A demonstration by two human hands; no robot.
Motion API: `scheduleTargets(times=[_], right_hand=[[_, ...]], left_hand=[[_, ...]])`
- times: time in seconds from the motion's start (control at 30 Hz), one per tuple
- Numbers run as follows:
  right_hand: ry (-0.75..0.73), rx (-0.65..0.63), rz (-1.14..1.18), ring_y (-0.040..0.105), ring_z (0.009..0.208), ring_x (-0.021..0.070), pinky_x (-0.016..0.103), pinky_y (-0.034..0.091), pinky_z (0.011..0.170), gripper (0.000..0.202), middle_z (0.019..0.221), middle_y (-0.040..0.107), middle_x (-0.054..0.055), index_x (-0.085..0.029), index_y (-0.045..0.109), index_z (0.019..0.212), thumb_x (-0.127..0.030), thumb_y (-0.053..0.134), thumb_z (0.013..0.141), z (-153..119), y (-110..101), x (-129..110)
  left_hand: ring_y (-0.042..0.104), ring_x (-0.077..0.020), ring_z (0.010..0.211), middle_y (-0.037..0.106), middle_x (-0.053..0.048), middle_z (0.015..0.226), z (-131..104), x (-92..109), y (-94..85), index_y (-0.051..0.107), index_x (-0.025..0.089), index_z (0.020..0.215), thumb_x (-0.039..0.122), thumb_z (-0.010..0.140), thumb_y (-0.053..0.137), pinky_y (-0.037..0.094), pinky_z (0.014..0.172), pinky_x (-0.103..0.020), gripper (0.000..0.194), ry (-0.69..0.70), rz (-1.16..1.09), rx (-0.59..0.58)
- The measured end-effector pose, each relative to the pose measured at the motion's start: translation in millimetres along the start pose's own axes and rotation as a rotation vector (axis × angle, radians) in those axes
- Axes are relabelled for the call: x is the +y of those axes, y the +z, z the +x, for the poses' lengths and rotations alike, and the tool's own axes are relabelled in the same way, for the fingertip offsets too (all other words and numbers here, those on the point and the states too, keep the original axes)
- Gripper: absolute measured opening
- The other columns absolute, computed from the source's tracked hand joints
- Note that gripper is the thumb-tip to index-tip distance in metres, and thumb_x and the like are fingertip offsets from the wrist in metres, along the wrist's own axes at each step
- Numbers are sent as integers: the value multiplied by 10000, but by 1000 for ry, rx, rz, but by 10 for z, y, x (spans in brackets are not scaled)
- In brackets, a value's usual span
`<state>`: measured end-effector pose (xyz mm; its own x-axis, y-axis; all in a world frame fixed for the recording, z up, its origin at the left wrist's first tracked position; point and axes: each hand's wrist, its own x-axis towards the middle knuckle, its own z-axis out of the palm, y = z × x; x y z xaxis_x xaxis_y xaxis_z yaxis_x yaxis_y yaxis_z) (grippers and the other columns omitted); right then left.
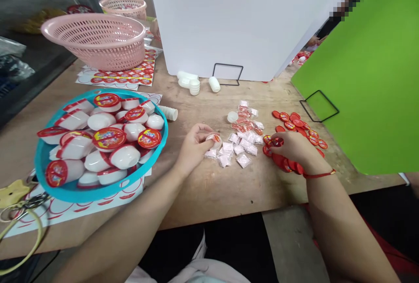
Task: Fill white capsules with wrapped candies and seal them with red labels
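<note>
My left hand (195, 148) is closed around a small translucent plastic cup (216, 143) with something red and white inside. Beside it lie small clear packets with pale pink contents (242, 161) and packets with red contents (242, 125). One loose cup (232, 117) sits next to these packets. Over the pile of round red lids (290, 165), my right hand (293, 147) pinches a red lid (277, 142) between thumb and fingers. Some lids in the pile show a printed face, others plain red. A red string circles my right wrist.
A blue basin (162, 150) full of white cups with red printed tops stands on the left. Behind it is a pink basket (98, 43) on printed sheets (126, 76). Stacked cups (188, 79) lie before a white board (222, 21); a green board (369, 82) stands right.
</note>
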<state>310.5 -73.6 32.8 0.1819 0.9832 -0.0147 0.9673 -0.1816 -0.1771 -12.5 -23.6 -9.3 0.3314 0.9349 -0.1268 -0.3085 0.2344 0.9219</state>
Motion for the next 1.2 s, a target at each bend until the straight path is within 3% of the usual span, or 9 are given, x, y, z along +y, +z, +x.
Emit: scheduleTargets(times=[0.13, 0.27, 0.37, 0.47, 0.7, 0.87, 0.97, 1.07, 1.2], right_hand=[[-350, 50, 243, 692, 906, 242, 367, 540, 840, 300, 1015, 734, 72, -254, 760, 1086, -342, 746, 799, -109, -112, -548], [-660, 144, 596, 681, 956, 205, 350, 569, 876, 382, 1097, 699, 68, -272, 702, 1255, -370, 702, 885, -80, 88, -1160], [-808, 190, 579, 664, 1002, 208, 379, 566, 920, 388, 1102, 677, 73, -275, 675, 1302, -364, 676, 925, 47, 337, -1395], [-910, 214, 528, 651, 1037, 218, 399, 569, 931, 389, 1138, 655, 102, -248, 646, 1343, -356, 625, 970, 182, 520, -1458], [-856, 238, 544, 622, 1131, 238, 431, 543, 984, 394, 1202, 635, 127, -231, 586, 1409, -318, 449, 1051, 331, 686, -1397], [-876, 200, 570, 647, 1052, 248, 403, 542, 903, 461, 1153, 675, 111, -223, 590, 1367, -469, 595, 977, 338, 683, -1318], [-839, 222, 555, 629, 785, 204, 326, 502, 707, 394, 867, 674, 66, -179, 668, 1081, -545, 595, 957, 306, 684, -1325], [-777, 223, 567, 511, 601, 152, 283, 391, 580, 445, 672, 577, 16, -193, 582, 780, -588, 525, 976, 259, 683, -1359], [-705, 205, 617, 469, 564, 133, 273, 344, 558, 513, 612, 540, -1, -198, 534, 704, -648, 525, 950, 191, 677, -1401]], left_hand=[[642, -121, 708, 743, -23, 871, 0, -25, 6, 608, 174, 909, 261, 697, 787, 445, 625, -212, 290, 20, 44, 13], [629, -116, 717, 720, -13, 853, -8, -38, 1, 703, 167, 987, 265, 719, 774, 455, 634, -212, 293, -8, 58, 10], [622, -111, 680, 719, 6, 819, 12, -49, -30, 705, 179, 1040, 239, 704, 776, 461, 622, -215, 348, 5, -17, 47], [656, -126, 741, 736, 5, 819, 45, -42, -73, 715, 173, 999, 193, 667, 798, 509, 706, -239, 343, 47, -80, 93], [687, -154, 997, 750, -65, 1119, 28, 69, -79, 752, 169, 1099, 141, 751, 757, 502, 952, -292, 349, -113, -323, -8], [697, -119, 815, 704, 10, 847, 16, 70, -72, 700, 197, 1169, 145, 746, 823, 544, 864, -283, 444, -137, -320, -8], [693, -120, 778, 693, 13, 818, 28, 54, -72, 684, 195, 1176, 239, 741, 854, 557, 790, -255, 469, -127, -258, -12], [703, -138, 810, 717, -3, 875, 42, 43, -82, 682, 210, 1201, 314, 732, 866, 565, 778, -255, 514, -57, -180, -33], [720, -167, 864, 751, -53, 1022, 50, 32, -108, 704, 188, 1126, 352, 750, 851, 587, 795, -283, 436, -31, -96, -109]])
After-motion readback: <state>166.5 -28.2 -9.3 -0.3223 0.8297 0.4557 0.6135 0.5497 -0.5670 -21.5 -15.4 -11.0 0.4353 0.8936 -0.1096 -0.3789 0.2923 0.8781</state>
